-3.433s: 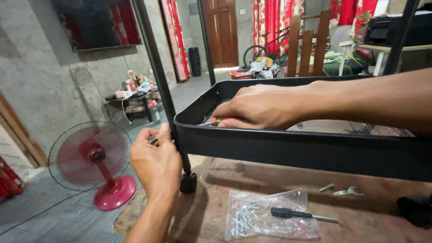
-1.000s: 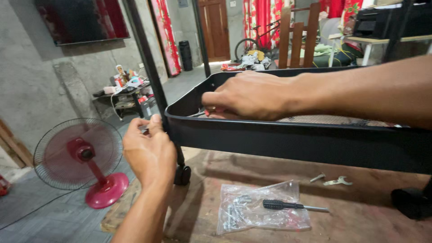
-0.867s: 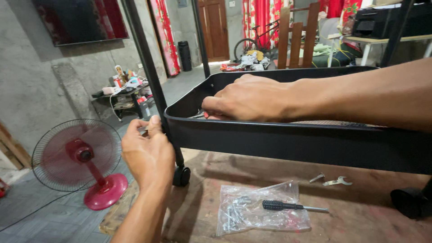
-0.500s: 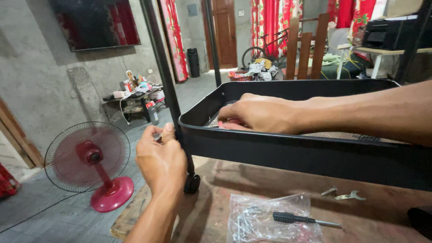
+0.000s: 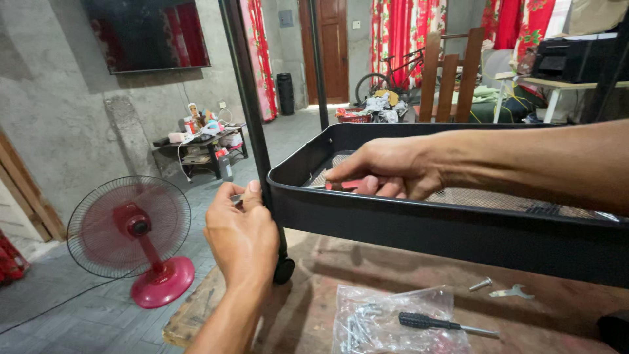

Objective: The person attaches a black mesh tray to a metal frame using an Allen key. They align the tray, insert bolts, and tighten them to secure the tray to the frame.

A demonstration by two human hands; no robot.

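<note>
A black metal cart stands in front of me, with a mesh-bottomed tray (image 5: pixel 426 226) fixed to a black upright pole (image 5: pixel 252 124). My left hand (image 5: pixel 241 233) is closed around the pole at the tray's near corner, fingers pinching something small against it. My right hand (image 5: pixel 386 169) reaches inside the tray and grips a red-handled tool (image 5: pixel 350 185), its tip pointing at that same corner. The tool's tip is hidden by the tray wall.
A clear plastic bag of screws (image 5: pixel 386 321) and a black-handled screwdriver (image 5: pixel 439 324) lie on the wooden surface (image 5: pixel 341 262) below the tray. A loose bolt (image 5: pixel 480 284) and small flat wrench (image 5: pixel 512 292) lie beside them. A red pedestal fan (image 5: pixel 134 233) stands at left.
The view has shifted slightly. Both hands stay at the same corner, the left on the pole, the right inside the tray with the tool.
</note>
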